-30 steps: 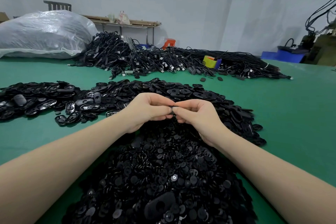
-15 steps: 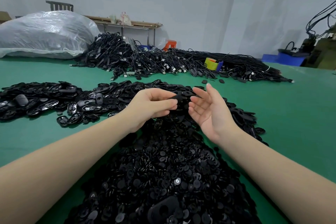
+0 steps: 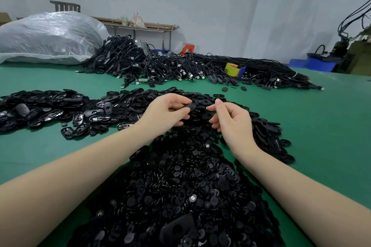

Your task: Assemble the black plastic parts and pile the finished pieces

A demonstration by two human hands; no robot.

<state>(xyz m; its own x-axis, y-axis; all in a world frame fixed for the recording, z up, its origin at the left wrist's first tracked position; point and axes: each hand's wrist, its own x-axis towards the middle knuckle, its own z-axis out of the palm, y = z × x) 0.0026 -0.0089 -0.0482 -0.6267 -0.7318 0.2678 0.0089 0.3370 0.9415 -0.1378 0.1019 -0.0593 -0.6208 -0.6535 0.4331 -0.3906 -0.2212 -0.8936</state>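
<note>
Heap of small round black discs (image 3: 180, 192) lies nearest, under both forearms and short of the fingers; too many to count, with one larger oval shell (image 3: 177, 228) on its near edge. Left hand (image 3: 166, 111) pinches one oval black piece (image 3: 189, 107) between thumb and curled fingers. Right hand (image 3: 232, 120) sits just beside it, apart from the piece, fingers loosely curled with thumb and forefinger tips close together; cannot tell whether anything small is held there. One second ago both hands met on the part; half a second ago the right hand had spread flat-fingered; now it has drawn back, leaving the piece in the left alone. Judgement: pressing step looks done, piece ready for the pile or a second insert. Beyond the fingertips, one heap of oval shells (image 3: 267, 130); left of the left hand, a second spread of shells (image 3: 46, 108), uncountable. Farther still, one cable mass (image 3: 180, 70), one yellow-blue roll (image 3: 233, 69), one clear plastic sack (image 3: 50, 38) on the green table (image 3: 331, 126).
</note>
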